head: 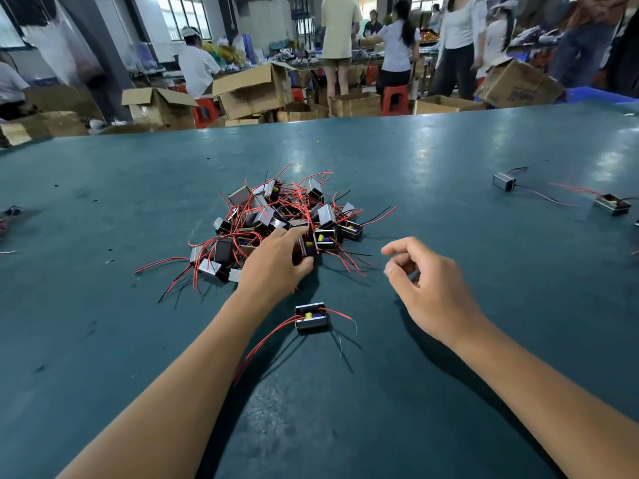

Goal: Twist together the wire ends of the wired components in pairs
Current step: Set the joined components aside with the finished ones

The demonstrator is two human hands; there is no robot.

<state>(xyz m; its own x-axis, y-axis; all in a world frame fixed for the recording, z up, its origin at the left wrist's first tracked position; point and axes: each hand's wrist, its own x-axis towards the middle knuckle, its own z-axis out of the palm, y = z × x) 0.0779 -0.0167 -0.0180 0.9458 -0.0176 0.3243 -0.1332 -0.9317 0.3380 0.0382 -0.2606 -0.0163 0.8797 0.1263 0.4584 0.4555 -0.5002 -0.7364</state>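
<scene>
- Components [276,223] look light, rigid boxes with thin, springy wires; best pinched near bare tips.
- Left hand [276,261] grips one in the pile.
- Right hand [425,288] hovers loosely curled, holding nothing.

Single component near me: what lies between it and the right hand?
In the head view, only bare green table lies between the single component and the right hand; its thin wire ends stop short of the hand.
</scene>
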